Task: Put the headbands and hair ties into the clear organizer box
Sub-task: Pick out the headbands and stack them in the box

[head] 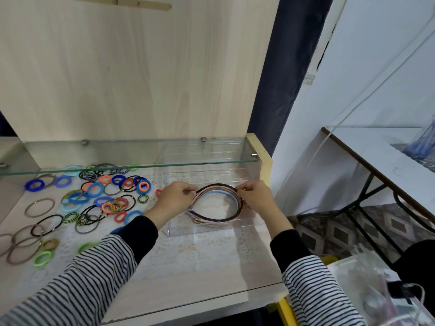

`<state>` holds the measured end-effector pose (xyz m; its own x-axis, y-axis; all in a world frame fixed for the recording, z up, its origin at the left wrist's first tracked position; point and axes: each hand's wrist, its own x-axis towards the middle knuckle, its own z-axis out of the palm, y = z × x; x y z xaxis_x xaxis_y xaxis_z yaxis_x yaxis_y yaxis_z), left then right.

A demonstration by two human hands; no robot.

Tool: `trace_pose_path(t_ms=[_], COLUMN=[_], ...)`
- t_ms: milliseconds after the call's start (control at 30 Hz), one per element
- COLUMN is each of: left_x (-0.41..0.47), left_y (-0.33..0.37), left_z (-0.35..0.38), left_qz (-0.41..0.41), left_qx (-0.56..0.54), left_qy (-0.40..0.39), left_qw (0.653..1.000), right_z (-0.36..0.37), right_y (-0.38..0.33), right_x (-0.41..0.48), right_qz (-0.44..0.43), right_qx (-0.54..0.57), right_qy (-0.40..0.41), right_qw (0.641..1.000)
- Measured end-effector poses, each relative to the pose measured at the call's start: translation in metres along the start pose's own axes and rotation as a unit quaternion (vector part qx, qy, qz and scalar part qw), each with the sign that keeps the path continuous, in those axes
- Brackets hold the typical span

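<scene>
A stack of thin headbands (217, 218), black, pink and pale blue, lies curved inside the clear organizer box (211, 230) on the right part of the shelf. My left hand (175, 196) pinches the stack at its left side. My right hand (255, 196) grips its right side, over the box. Many hair ties (94, 198), blue, orange, green, black and grey, lie scattered on the lace mat to the left of the box.
A glass shelf (131, 167) hangs just above the back of the work surface, with a wooden back panel behind it. The shelf's front edge (188, 304) is near me. To the right stand a glass-topped table (381, 158) and a clear bag (376, 285).
</scene>
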<state>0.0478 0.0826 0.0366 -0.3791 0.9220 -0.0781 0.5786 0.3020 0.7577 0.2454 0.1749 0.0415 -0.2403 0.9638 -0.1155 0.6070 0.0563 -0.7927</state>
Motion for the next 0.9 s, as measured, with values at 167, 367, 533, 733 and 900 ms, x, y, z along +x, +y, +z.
trace_pose_path(t_ms=[167, 367, 533, 733, 900], left_x=[0.002, -0.002, -0.003, -0.003, -0.011], left_y=[0.000, 0.000, -0.003, -0.006, -0.009], left_z=[0.001, -0.001, 0.003, 0.003, 0.002], left_qz=[0.014, 0.031, 0.045, 0.051, 0.103], left_qx=[0.012, 0.025, 0.047, 0.062, 0.074], left_qy=[0.002, 0.017, 0.026, 0.019, 0.032], left_qw=[1.000, 0.999, 0.998, 0.997, 0.991], right_z=[0.006, 0.010, 0.013, 0.016, 0.014], right_y=[0.000, 0.001, 0.002, 0.004, 0.007], right_x=[-0.002, -0.003, -0.003, -0.002, -0.005], right_qz=[-0.040, -0.067, -0.080, -0.073, -0.070], right_qx=[-0.093, -0.138, -0.162, -0.166, -0.129], right_qy=[0.022, 0.017, 0.017, 0.020, 0.025], right_qw=[0.995, 0.988, 0.983, 0.983, 0.989])
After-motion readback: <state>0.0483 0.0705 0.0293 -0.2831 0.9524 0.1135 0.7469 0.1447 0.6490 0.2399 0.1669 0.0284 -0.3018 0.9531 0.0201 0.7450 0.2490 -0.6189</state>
